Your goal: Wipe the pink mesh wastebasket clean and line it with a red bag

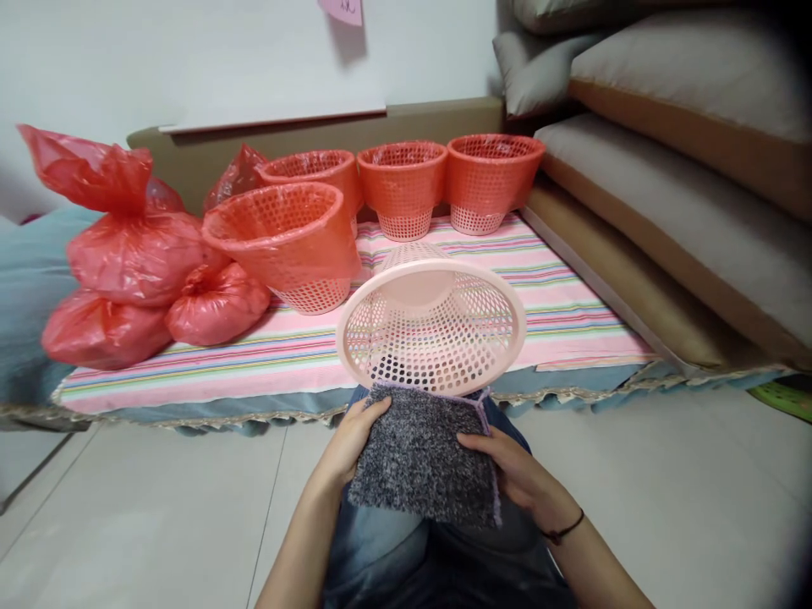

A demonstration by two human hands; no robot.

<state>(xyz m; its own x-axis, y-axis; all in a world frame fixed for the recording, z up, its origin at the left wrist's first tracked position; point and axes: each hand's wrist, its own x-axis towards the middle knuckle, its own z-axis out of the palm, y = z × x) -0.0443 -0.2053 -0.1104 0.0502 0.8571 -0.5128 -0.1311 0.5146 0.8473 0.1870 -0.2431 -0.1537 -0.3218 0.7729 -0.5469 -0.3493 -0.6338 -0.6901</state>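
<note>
A dark grey, fuzzy cloth (422,457) with a light purple stitched edge is held flat above my lap. My left hand (348,436) grips its left side, thumb on top and fingers hidden beneath. On the right side my right hand (511,469) pinches it the same way, near the purple edging. Just beyond the cloth, a pale pink perforated basket (517,338) lies tipped with its mouth facing me. The cloth's far edge overlaps the basket's near rim in view; I cannot tell whether they touch.
Several pink baskets lined with red plastic bags, such as the nearest lined basket (285,245), stand behind on a striped cloth (571,326). Tied red bags (139,262) are piled at left. Large cushions (685,186) are stacked at right. A pink note (342,8) hangs on the wall.
</note>
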